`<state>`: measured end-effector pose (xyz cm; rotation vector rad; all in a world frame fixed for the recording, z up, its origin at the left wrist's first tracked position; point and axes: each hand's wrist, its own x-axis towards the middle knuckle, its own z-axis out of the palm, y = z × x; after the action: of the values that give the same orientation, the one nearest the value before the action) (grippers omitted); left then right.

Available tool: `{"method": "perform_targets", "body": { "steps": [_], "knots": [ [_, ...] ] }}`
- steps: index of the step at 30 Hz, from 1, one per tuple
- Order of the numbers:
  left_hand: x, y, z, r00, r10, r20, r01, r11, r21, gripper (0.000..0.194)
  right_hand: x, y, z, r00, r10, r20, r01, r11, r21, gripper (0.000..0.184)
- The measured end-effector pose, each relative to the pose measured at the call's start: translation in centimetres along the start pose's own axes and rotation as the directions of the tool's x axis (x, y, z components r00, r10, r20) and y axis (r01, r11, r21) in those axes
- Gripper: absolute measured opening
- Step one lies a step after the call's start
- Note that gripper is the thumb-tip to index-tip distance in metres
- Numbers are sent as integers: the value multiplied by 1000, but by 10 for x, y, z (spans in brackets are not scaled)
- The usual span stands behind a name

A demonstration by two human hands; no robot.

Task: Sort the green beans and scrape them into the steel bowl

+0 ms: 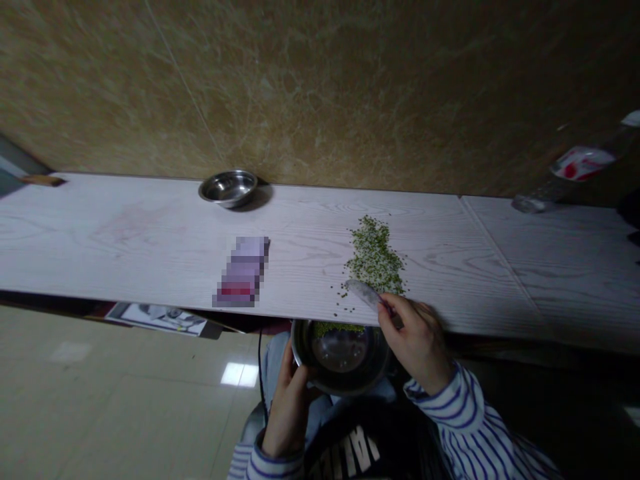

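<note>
My right hand (415, 337) is closed on a short, curved, greyish blade-like tool (365, 292), its exact kind unclear. The tool's tip is at the near edge of a spread of small green grains, like mung beans (375, 257), on the tabletop. Under the table's front edge, a steel bowl (340, 383) sits on my lap, with more green grains visible along its far side. My left hand (293, 400) grips the bowl's left rim, thumb over the edge and fingers outside.
A smaller steel bowl (229, 190) stands near the wall. A blurred-out purple rectangular item (243, 272) lies left of the grains. At the right stands a clear bottle (565, 173). The narrow, pale wooden table (130, 227) runs along a marbled wall; papers (157, 318) show beneath it.
</note>
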<state>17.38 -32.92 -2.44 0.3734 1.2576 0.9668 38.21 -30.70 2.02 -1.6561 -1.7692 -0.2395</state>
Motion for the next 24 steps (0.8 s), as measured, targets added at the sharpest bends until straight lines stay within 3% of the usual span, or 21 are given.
{"method": "perform_targets", "body": {
  "steps": [24],
  "knots": [
    [1, 1, -1, 1000, -8, -11, 8, 1000, -23, 80, 9, -4, 2, 1000, -29, 6, 29, 1000, -4, 13]
  ]
}}
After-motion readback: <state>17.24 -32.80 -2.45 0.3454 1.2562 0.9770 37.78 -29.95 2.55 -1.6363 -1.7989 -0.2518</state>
